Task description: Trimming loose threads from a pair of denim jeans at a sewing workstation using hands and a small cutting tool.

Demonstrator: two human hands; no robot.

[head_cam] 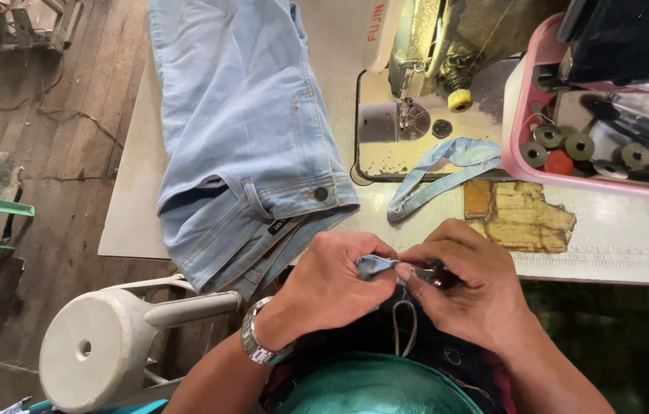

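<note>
While pinched: soft, crumpled denim scrap [375, 266].

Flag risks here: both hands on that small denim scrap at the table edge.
1. The left hand and right hand pinch the denim scrap close together; the small dark tool could nick a finger.
2. The jeans overhang the table edge and might slide off.

jeans [240, 130] on sewing table [616, 238]
</note>
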